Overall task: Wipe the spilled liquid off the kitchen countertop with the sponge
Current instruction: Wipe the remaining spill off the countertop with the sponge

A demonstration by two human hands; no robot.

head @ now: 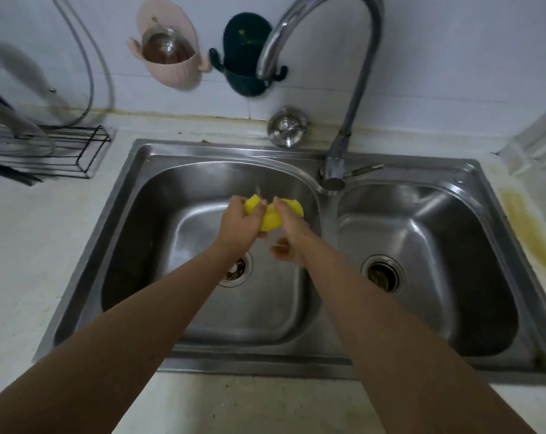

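Both my hands hold a yellow sponge (271,218) over the left basin of the steel double sink (159,245). My left hand (241,227) grips its left end, and my right hand (288,233) grips the right part, bending the sponge between them. A thin stream of water falls onto the sponge from the faucet spout (267,62) above. A yellowish spill (529,233) streaks the pale countertop along the sink's right edge.
A tall curved faucet (356,98) stands behind the sink divider. A black wire rack (77,151) with glass lids sits at the back left. Pink (171,54) and dark green (245,76) holders hang on the wall. A steel cap (286,128) lies behind the sink.
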